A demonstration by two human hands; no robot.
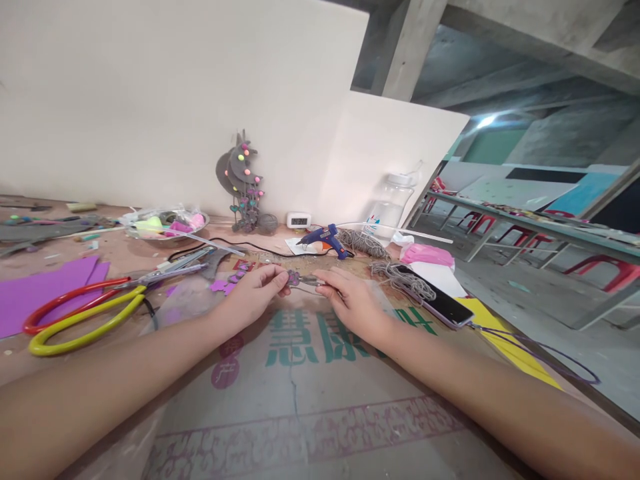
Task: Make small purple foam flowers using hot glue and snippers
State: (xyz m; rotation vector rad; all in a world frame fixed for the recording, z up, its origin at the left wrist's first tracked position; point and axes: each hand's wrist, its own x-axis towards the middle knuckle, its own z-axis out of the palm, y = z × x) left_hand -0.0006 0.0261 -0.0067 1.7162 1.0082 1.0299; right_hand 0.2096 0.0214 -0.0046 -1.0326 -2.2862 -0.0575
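And here are both hands meeting over the printed plastic sheet (240, 407): the left hand (256, 291) pinches a small purple-grey piece (293, 277), fingertips closed on it, while the right hand (351, 300) has its grip closed on the grey strands (311, 281) alongside. Exactly how they join is too small to tell. Tight quarters, and slippage looks the likeliest trouble: uneven tension could tug the piece free or twist the strands. Out right, loose grey yarn (413, 280) lies over the phone (440, 300); a snagged loop could drag it across the worktop (13, 370). Beyond the hands rests the blue glue gun (325, 239); whether it's hot can't be told, but a careless reach might catch its nozzle. And those scissors (90, 313), near the left forearm, could be nudged by a wide elbow.
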